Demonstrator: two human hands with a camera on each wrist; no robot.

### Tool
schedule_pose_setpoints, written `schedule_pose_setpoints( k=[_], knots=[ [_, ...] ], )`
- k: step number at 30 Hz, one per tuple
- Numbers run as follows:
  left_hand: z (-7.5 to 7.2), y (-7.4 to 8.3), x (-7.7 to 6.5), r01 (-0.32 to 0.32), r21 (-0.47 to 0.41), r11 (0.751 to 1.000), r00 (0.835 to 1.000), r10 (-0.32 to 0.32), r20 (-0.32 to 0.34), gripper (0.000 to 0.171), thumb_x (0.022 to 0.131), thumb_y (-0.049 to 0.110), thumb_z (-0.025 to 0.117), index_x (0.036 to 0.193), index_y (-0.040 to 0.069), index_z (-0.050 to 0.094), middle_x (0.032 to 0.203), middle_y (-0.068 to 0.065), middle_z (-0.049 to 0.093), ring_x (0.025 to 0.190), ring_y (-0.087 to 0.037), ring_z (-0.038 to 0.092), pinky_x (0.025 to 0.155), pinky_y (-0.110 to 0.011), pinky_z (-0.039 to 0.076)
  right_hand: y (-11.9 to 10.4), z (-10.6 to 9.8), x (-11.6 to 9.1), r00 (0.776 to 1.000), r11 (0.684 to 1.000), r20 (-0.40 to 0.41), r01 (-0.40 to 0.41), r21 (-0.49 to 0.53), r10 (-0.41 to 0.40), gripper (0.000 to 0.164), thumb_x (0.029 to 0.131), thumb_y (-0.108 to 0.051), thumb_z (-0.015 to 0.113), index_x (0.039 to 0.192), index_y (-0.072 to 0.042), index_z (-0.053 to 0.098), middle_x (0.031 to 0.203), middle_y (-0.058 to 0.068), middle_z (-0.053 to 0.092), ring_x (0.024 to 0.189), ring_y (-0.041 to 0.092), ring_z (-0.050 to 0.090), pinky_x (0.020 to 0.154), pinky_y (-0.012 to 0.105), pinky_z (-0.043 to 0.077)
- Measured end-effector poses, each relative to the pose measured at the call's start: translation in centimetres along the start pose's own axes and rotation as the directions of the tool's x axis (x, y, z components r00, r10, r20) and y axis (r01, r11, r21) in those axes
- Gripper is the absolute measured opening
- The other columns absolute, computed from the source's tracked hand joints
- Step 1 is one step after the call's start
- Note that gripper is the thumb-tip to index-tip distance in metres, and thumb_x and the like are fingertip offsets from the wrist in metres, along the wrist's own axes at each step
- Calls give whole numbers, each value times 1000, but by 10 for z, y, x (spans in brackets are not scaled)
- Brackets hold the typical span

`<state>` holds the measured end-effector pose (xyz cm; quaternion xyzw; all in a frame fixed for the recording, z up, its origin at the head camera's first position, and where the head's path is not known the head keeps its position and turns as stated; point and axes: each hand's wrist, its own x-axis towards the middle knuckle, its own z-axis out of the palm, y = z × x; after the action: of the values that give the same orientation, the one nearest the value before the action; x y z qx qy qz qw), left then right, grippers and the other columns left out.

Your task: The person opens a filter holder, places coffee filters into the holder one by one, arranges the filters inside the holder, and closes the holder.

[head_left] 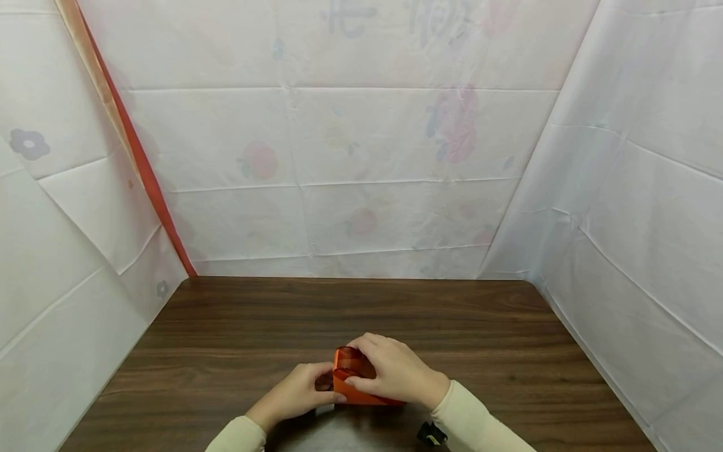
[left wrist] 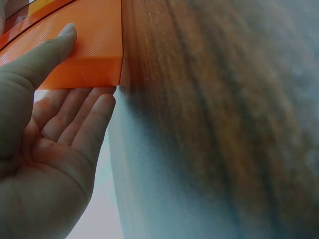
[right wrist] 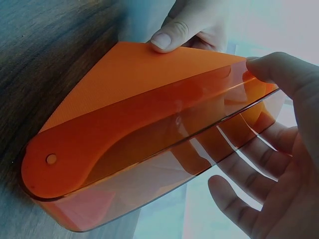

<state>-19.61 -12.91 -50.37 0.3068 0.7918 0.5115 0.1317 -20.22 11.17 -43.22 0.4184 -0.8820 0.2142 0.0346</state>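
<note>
An orange box [head_left: 361, 394] with a see-through orange lid [right wrist: 144, 149] stands on the table in front of me. In the right wrist view the lid turns on a round pin at one end and is swung up from the body. My left hand [head_left: 302, 392] holds the box at its left end, the thumb flat on the orange side [left wrist: 94, 45] and the fingers behind the end. From above, my right hand [head_left: 395, 370] grips the lid, thumb at its edge and fingers across the far face, seen through the clear plastic.
The dark wood-grain table [head_left: 237, 326] reaches back to a pale printed cloth [head_left: 361, 220]. More cloth hangs at the left and right sides. A small black item [head_left: 432, 433] lies beside the right sleeve.
</note>
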Motion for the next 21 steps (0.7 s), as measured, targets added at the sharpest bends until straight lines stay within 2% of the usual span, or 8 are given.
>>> schedule_pose_setpoints(
  k=[21],
  knots=[
    [-1,0,0,-2,0,1000,1000,2,5,35,92,27,76,123,13,67,111,7,70,101,-11,68,84,-23,55,1,1,-1,1000,1000,26,-16,13,15,48,94,-41,70,133,-18,56,116,-9,61,92,2,58,77,21,51]
  ],
)
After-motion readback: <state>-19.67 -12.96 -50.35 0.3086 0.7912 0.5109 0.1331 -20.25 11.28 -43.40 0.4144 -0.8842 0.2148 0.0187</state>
